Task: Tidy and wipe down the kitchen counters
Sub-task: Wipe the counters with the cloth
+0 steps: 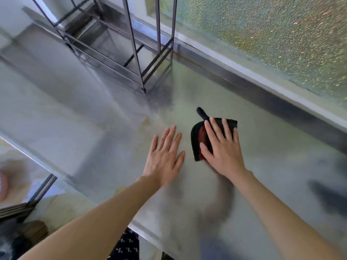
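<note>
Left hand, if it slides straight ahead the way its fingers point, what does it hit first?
Probably the raised metal edge at the back of the counter, under the frosted window. The left hand points between the rack and the black cloth, seemingly missing both, though depth is unclear.

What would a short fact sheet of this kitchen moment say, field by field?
Place: steel counter below a frosted window
Right hand: flat, fingers straight, pressing a folded black-and-red cloth onto the counter
Left hand: flat, fingers straight, beside the cloth, holding nothing; touching the counter or just above it, cannot tell
Also there: bare metal rack standing at the back of the counter
Mark: yellowish stain ahead of the left hand
Stage: wiping with the cloth
</note>
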### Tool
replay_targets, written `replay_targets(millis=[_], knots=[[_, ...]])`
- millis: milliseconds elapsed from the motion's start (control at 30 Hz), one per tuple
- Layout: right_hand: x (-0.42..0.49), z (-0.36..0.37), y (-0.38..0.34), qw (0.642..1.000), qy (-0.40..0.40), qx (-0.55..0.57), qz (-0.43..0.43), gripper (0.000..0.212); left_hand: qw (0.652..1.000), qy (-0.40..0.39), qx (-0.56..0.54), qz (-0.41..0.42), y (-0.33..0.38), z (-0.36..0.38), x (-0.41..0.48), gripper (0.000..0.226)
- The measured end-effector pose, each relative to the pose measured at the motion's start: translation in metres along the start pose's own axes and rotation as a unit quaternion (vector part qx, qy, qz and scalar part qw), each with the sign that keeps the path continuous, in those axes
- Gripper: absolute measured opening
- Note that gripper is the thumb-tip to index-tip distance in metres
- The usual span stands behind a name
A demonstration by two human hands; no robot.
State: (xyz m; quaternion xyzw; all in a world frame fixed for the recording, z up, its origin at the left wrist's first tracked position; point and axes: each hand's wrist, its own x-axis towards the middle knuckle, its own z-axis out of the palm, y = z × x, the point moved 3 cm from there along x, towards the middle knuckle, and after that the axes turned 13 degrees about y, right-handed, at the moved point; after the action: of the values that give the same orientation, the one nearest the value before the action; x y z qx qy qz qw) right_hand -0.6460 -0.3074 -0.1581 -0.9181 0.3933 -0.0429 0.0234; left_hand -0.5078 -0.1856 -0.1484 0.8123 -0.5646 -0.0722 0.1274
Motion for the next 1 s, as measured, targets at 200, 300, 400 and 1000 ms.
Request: replay_targets(millis=[200,300,400,1000], knots=[[-0.012,0.000,-0.046,0.951,0.026,0.021,0.307,0.065,0.998,0.003,-0.024,0.057,-0.056,-0.030,-0.029,0.053],[-0.032,0.005,-0.109,0.988,0.024,0.017,0.152,0.066,0.998,-0.010,-0.011,0.057,-0.109,-0.041,-0.040,0.055],[-0.049,0.010,-0.120,0.998,0.009,0.002,0.069,0.065,0.998,-0.019,0.001,0.062,-0.153,-0.050,-0.044,0.056],[-0.132,0.010,-0.187,0.856,0.069,0.006,0.512,0.068,0.993,-0.025,0.019,0.113,-0.180,-0.040,-0.053,0.060]])
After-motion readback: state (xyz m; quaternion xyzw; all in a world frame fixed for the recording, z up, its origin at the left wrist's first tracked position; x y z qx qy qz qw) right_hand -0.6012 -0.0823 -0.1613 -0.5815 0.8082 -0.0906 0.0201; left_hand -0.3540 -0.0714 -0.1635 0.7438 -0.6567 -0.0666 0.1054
